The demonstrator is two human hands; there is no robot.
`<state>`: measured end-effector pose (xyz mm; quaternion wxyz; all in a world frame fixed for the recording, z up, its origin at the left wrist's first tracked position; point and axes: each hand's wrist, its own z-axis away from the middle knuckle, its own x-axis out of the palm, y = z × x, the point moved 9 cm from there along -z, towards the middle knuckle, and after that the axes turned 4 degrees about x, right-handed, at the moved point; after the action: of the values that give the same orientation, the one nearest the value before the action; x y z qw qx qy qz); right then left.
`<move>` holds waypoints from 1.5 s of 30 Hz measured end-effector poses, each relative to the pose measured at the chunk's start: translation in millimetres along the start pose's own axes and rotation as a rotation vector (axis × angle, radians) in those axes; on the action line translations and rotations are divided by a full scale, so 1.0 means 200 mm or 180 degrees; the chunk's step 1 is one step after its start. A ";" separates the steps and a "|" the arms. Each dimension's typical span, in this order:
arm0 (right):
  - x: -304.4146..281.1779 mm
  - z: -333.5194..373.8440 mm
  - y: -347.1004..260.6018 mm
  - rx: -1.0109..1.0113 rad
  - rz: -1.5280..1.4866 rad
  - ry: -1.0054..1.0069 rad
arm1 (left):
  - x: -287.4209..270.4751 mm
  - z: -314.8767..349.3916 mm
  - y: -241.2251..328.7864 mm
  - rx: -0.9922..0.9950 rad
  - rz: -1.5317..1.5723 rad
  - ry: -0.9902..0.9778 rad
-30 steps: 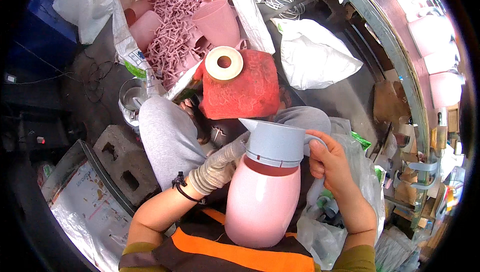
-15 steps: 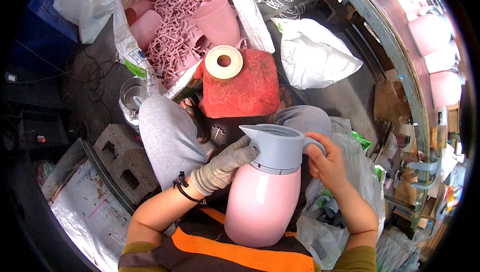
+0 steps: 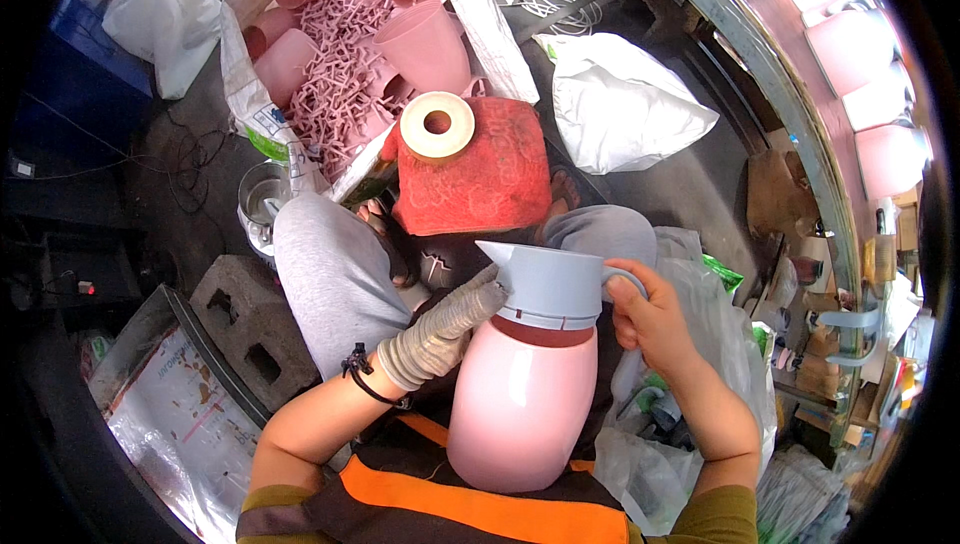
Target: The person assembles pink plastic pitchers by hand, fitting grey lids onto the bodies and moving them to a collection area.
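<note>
A glossy pink jug body stands tilted on my lap. Its grey-blue spouted top has lifted at the front, so the dark reddish inside of the rim shows beneath it. My right hand is closed around the handle of this top. From the left, my left hand, in a grey-white work glove, rests against the top below the spout and the shoulder of the pink body. Its fingers are stretched out and lie close together; the thumb is hidden.
Ahead, a red cloth-covered stool carries a cream ring. Behind it, a large white sack holds pink shells and small pink pieces. Concrete block stands left; clear plastic bags lie right. Pink jugs line the right bench.
The grey-blue top has risen and tipped, opening a gap above the pink body. My right hand has moved slightly with the handle, and my left fingers have straightened along the spout side.
</note>
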<state>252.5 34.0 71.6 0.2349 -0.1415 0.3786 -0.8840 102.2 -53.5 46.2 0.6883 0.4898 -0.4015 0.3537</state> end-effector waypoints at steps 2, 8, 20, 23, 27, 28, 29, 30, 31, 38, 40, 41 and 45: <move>0.00 0.00 0.00 -0.0047 0.0029 -0.0012 | 0.01 0.00 0.00 0.0027 0.0058 -0.0025; -0.02 0.00 0.00 -0.0147 0.0187 -0.0053 | 0.01 0.00 -0.01 0.0045 -0.0057 0.0014; -0.06 -0.01 0.11 -0.0544 0.0591 0.0034 | 0.04 0.01 -0.01 -0.0040 -0.1071 0.0020; -0.07 0.02 0.19 -0.0149 0.0689 -0.0088 | 0.02 0.02 -0.08 -0.0203 -0.1272 -0.0082; -0.10 0.05 0.22 -0.0192 0.0755 -0.0416 | 0.07 0.01 -0.10 -0.0222 -0.1455 -0.0192; -0.10 0.06 0.19 -0.0192 0.0844 -0.0595 | 0.08 0.01 -0.09 -0.0205 -0.1594 -0.0229; -0.10 0.06 0.16 -0.0199 0.0930 -0.0780 | 0.09 0.01 -0.08 -0.0185 -0.1741 -0.0263; -0.07 0.06 0.08 -0.0525 0.1187 -0.0856 | 0.11 0.00 -0.06 -0.0171 -0.1895 -0.0324; -0.04 0.07 -0.02 -0.0852 0.1445 -0.0932 | 0.15 0.01 -0.06 -0.0132 -0.1875 -0.0401; -0.01 0.20 -0.13 -0.1040 0.2429 -0.0901 | 0.26 -0.03 -0.03 -0.0216 -0.1998 -0.0523; -0.02 0.21 -0.12 -0.1629 0.2645 -0.0852 | 0.32 -0.05 -0.02 -0.0337 -0.1957 -0.0605; 0.01 0.21 -0.13 -0.1326 0.2565 -0.0898 | 0.32 -0.03 -0.02 -0.0307 -0.1830 -0.0674; 0.08 0.17 -0.14 -0.1205 0.2445 -0.1140 | 0.18 -0.04 -0.04 -0.0324 -0.1692 -0.0603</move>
<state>245.4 22.3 116.8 0.5771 -0.1818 0.5117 -0.6100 125.9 -43.9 72.9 0.7400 0.5736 -0.3388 0.0929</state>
